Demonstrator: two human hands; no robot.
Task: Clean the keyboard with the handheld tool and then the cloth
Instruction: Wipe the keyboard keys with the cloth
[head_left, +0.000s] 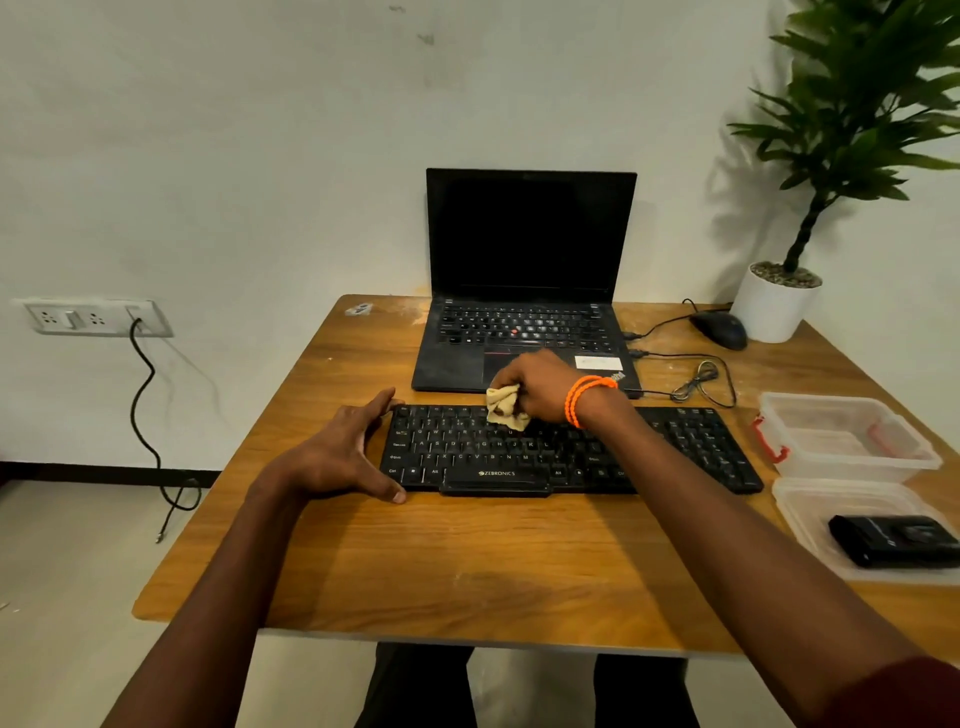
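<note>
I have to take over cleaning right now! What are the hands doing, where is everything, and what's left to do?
Right hand: grips the bunched cloth and presses it on the keyboard's upper key rows.
Left hand: open, braced against the keyboard's left edge.
Handheld tool: the black device lying in the clear tray on the right looks like it, so that step seems done.
Left: wipe the remaining keys, especially the right side, then put the cloth down.
</note>
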